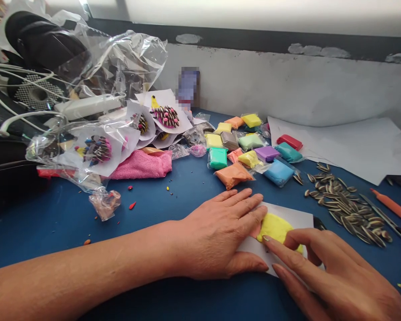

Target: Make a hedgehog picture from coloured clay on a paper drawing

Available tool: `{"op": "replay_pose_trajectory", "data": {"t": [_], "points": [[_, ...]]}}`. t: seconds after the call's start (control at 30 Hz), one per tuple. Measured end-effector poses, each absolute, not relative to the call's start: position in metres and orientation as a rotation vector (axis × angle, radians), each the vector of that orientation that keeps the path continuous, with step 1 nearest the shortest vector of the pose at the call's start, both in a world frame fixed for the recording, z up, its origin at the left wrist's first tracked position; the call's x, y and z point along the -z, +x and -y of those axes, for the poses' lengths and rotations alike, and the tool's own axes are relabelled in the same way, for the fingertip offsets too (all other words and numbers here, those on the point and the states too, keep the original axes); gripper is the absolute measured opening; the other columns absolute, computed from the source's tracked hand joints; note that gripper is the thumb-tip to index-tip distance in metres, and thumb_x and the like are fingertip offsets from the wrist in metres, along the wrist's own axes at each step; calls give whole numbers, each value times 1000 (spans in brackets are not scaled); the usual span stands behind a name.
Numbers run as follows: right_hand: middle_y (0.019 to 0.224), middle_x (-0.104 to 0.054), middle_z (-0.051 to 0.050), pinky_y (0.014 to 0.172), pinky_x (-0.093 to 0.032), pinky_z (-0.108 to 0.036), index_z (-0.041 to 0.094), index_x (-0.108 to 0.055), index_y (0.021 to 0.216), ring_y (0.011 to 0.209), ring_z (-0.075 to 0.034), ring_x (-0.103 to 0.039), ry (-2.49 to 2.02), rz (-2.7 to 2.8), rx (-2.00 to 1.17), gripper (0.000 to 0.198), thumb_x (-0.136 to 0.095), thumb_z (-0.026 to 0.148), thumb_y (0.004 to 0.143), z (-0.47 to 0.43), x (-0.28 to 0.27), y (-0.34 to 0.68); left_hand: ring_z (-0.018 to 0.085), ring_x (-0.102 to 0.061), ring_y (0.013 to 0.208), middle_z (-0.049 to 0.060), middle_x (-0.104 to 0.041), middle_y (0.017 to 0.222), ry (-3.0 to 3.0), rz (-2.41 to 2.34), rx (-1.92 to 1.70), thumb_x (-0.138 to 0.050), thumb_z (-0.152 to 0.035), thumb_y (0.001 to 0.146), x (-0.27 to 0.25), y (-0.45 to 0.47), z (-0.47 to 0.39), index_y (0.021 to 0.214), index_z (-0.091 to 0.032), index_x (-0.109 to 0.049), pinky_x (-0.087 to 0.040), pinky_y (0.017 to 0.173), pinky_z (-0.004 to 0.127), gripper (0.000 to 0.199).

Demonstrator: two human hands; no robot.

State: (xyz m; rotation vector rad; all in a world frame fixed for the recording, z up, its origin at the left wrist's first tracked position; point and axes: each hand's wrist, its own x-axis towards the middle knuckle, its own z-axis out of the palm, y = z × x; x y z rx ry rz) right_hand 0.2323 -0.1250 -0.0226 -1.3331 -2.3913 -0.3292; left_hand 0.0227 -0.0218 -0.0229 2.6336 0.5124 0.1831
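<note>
My left hand (217, 234) lies flat, palm down, on the left part of a small white card (297, 216) on the blue table (147, 209). A flattened lump of yellow clay (276, 226) sits on the card. The fingertips of my right hand (324, 272) press on the clay's near edge, coming in from the lower right. Neither hand grips anything.
Several coloured clay packets (250, 151) lie behind the card. A pile of sunflower seeds (344, 203), an orange pencil (392, 207) and white paper sheets (354, 142) are at the right. Plastic bags with finished seed crafts (96, 149), a pink cloth (142, 164) and cables fill the left.
</note>
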Motion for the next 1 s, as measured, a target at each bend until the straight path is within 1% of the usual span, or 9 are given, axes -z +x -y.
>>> {"op": "replay_pose_trajectory", "data": {"t": [0.13,0.23,0.57,0.67,0.77,0.9,1.0], "points": [[94,-58,-7,71,-44,-29,22,-69,114,78,-15,-54,-1279,2383,355,25,-51,24,96,123,24,234,27,-10,152,13,-20,162,2628,-513,-179,-47,-61,94,22,23,22,153,-10,-28,-10,124,42,80],[94,-58,-7,69,-43,-29,23,-70,110,80,-15,-56,-1330,2373,344,25,-49,23,96,125,23,233,28,-10,152,14,-19,162,2631,-514,-191,-46,-60,94,23,22,22,153,-10,-28,-10,124,42,80],[94,-59,-6,71,-45,-29,21,-68,113,78,-15,-55,-1330,2385,312,24,-50,23,96,126,17,229,28,-11,152,14,-20,161,2647,-514,-193,-45,-61,94,23,22,22,152,-10,-31,-11,124,42,78],[93,-59,-5,70,-44,-28,22,-67,113,78,-14,-54,-1312,2381,324,24,-51,23,96,127,17,229,28,-11,151,14,-20,161,2649,-508,-192,-46,-60,94,23,22,21,152,-10,-32,-11,124,42,77],[94,-58,-6,70,-43,-29,23,-67,112,81,-15,-55,-1338,2361,362,23,-51,23,96,128,18,229,29,-12,151,14,-20,161,2647,-505,-203,-47,-61,94,23,22,21,151,-10,-33,-13,124,43,77],[94,-58,-6,72,-43,-30,22,-68,112,81,-16,-55,-1333,2353,380,24,-53,21,94,128,19,230,28,-13,151,13,-20,161,2649,-511,-200,-48,-60,94,23,23,22,152,-10,-31,-13,124,42,78],[94,-58,-7,72,-44,-29,20,-67,116,78,-16,-53,-1288,2408,339,25,-56,22,93,128,19,231,28,-12,152,13,-20,162,2635,-513,-189,-47,-60,94,22,23,22,153,-10,-28,-11,124,42,80]]}}
